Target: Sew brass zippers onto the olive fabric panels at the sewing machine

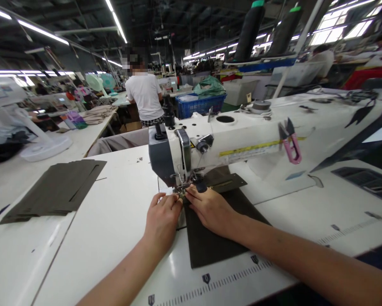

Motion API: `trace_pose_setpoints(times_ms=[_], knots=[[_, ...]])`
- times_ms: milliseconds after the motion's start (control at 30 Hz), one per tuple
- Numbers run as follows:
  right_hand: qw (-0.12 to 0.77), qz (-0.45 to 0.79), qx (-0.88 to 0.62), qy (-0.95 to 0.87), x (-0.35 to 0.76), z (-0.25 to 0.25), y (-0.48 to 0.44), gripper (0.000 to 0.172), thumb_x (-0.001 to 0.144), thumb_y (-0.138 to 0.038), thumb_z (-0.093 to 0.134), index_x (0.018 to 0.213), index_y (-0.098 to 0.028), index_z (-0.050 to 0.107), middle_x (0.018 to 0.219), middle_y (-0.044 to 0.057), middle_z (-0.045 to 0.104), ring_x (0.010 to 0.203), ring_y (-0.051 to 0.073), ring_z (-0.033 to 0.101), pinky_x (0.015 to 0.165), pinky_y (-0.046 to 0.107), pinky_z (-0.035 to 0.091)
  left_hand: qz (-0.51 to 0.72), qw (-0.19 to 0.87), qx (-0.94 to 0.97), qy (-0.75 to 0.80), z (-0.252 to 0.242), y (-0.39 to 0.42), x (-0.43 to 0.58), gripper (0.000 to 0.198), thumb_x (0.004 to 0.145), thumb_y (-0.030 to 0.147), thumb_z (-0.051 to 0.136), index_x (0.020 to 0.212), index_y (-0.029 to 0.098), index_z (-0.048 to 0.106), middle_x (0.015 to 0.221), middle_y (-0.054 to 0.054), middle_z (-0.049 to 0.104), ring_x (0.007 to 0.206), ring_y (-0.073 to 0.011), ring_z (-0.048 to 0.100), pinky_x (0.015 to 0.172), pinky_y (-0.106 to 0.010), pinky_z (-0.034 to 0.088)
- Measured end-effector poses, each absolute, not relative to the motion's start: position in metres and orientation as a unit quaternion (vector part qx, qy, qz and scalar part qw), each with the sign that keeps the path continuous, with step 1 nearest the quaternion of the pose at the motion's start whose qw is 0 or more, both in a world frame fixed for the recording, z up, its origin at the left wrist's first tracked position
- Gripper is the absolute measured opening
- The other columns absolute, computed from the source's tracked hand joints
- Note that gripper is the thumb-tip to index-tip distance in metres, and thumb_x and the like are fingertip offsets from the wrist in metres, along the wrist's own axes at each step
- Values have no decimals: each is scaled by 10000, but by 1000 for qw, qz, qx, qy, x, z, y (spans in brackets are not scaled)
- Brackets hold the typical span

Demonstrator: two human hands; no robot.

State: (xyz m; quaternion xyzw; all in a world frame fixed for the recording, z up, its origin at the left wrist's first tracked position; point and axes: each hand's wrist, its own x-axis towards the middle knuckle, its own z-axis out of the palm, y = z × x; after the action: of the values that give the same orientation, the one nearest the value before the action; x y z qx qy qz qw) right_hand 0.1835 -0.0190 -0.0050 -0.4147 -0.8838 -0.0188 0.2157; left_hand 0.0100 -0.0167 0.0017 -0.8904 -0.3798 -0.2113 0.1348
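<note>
One dark olive fabric panel (pixel 206 246) lies flat on the white sewing table (pixel 114 250), its far end by the presser foot (pixel 182 189) of your sewing machine (pixel 251 140). It looks light and thin, firm enough to lie smooth yet likely to bend or crease if you push it from one edge. It probably slides easily on the glossy top and seems in little danger of breaking; flat fingertips on both sides of the foot look like the best hold.

Your left hand (pixel 163 216) has its fingers bunched just left of the foot, and your right hand (pixel 214 208) rests over the panel, fingertips close to the left ones. You cannot tell from this view whether either hand pinches the cloth or only presses it.

Behind your right hand lies a flat dark piece with a yellowish strip (pixel 237 182). To your left, a stack of similar panels (pixel 57 187) is slightly fanned.

Beyond the machine, a blue plastic crate (pixel 199 108) holds a crumpled green bag or cloth (pixel 210 87). Beside it stands a grey bin (pixel 238 92), its contents unclear.
</note>
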Motion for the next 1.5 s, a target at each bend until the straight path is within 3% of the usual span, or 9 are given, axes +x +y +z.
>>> trace_pose_setpoints(times_ms=[433,633,1500], knots=[[224,-10,-424,-878,185,-6,-17,281,861,-129,397,1062,-76,585,1139,150,568,1106,256,474,965,414,376,-191,148,-891,-383,4,-16,15,235,886,101,369,880,136,601,898,-80,614,827,-203,578,831,-399,417],[224,-23,-417,-881,186,-8,-12,259,840,-110,431,1040,-84,594,1109,145,589,1063,248,511,940,398,403,-185,168,-889,-384,5,-14,17,193,874,123,425,823,132,611,827,-77,611,777,-213,568,757,-377,445],[233,2,-432,-871,183,-7,-1,210,810,-69,434,908,-141,605,950,93,632,887,193,574,827,302,425,-231,144,-879,-392,-2,-5,14,152,864,133,468,776,136,591,784,-58,614,729,-203,560,716,-361,430]])
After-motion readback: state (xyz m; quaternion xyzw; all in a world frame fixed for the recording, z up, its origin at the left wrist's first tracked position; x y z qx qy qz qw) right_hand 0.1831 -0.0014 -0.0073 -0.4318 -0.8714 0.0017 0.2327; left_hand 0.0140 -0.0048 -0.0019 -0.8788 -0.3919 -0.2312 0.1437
